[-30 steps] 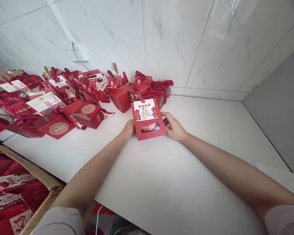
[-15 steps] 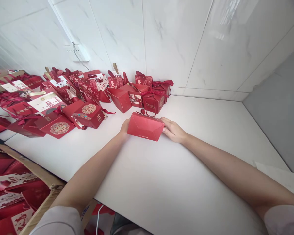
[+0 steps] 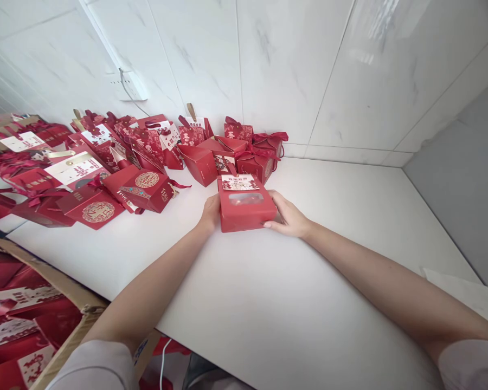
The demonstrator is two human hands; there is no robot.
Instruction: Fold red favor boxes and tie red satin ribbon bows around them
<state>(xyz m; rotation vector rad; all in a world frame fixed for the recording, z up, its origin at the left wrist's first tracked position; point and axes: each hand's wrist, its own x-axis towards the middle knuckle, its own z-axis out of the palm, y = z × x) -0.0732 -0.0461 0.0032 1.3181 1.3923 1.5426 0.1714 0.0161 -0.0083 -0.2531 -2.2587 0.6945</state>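
Observation:
A red gift box [image 3: 246,208] with a white picture label and a clear window on top lies on the white table [image 3: 268,303], held from both sides. My left hand [image 3: 211,211] presses against its left end, fingers closed on it. My right hand [image 3: 287,215] grips its right end, thumb along the front edge. The box lies flat with its labelled face turned up and away from me.
Many red gift boxes and bags with ribbons [image 3: 138,157] crowd the table's back left, just behind the held box. A cardboard carton [image 3: 32,319] with more red boxes stands at the lower left. A wall socket [image 3: 132,86] sits on the tiled wall.
The box stood upright with its label facing me, was then turned to show its plain red underside, and now lies flat with the windowed face up. Both hands stayed on its ends.

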